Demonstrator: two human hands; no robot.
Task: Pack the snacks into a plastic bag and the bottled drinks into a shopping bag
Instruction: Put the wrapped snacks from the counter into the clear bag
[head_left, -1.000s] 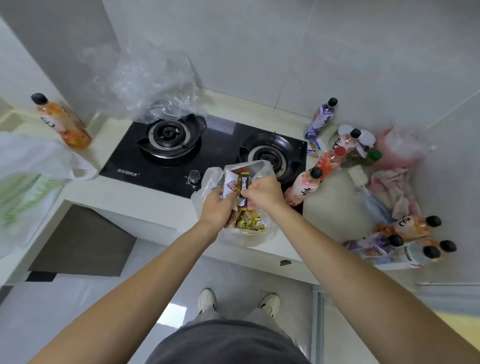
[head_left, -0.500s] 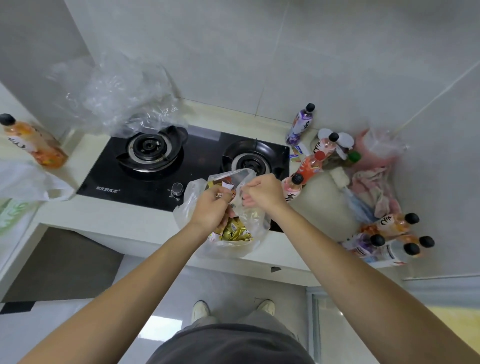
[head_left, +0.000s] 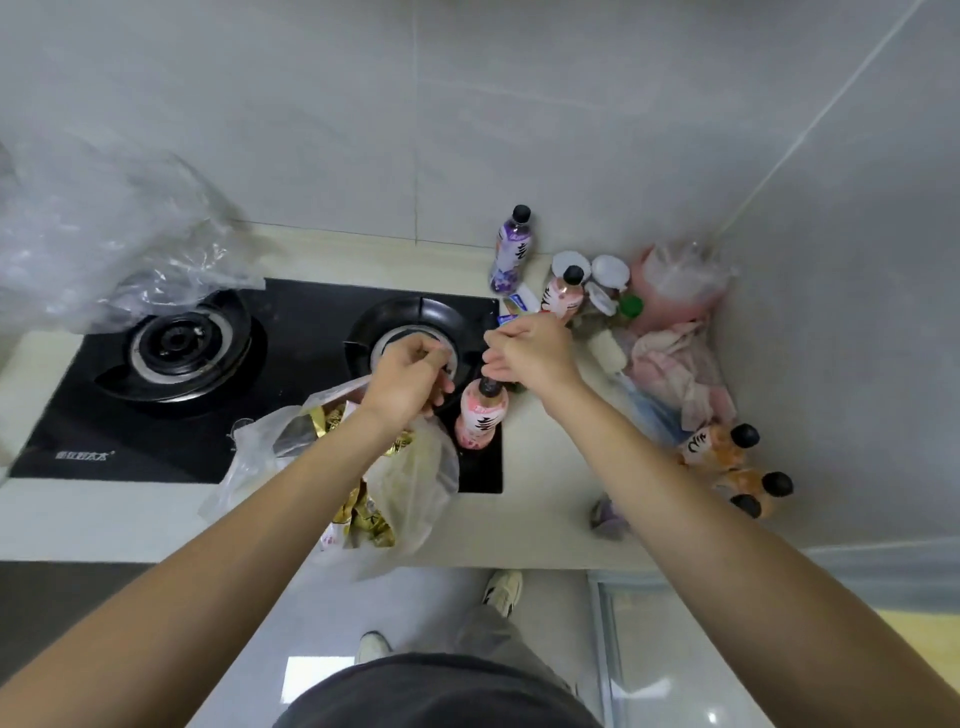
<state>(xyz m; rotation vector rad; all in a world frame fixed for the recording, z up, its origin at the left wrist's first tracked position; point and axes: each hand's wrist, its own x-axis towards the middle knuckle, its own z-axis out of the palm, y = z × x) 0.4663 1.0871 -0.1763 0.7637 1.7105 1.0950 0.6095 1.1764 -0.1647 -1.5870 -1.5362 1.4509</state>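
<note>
The snack bag (head_left: 410, 483) is lying on the counter's (head_left: 545, 499) front edge, partly on the stove (head_left: 291, 374), with gold-wrapped snacks (head_left: 363, 519) showing through the plastic. The left hand (head_left: 410, 384) is pinching the bag's top, fingers closed on the film above the right burner (head_left: 415, 338). The right hand (head_left: 535, 353) is hovering beside it with fingers curled; whether it is gripping anything cannot be told. A pink bottle (head_left: 480, 421) is standing between the wrists. More bottles (head_left: 727, 457) are lying at the right, and a purple bottle (head_left: 511, 254) is standing by the wall.
</note>
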